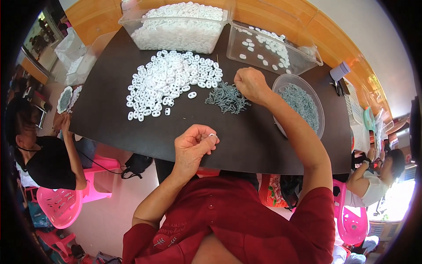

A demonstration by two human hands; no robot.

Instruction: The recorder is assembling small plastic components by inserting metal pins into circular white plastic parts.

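My left hand (pixel 193 145) is above the near part of the dark table, thumb and fingers pinched on a small white plastic piece, of which only an edge shows. My right hand (pixel 252 84) is closed at the far right edge of a pile of grey screws or plugs (pixel 226 97); its fingertips are turned away, so what they hold is hidden. Left of that pile spreads a heap of white oval plastic pieces with two holes (pixel 165 81). One loose white oval piece (pixel 192 95) lies between the two piles.
Behind the heap stands a clear bin (pixel 173 52) full of white pieces. Beside it is another clear bin (pixel 259 65) with fewer. A round clear tub (pixel 323 116) of grey pieces stands under my right forearm. People sit at left (pixel 50 154) and right (pixel 369 180).
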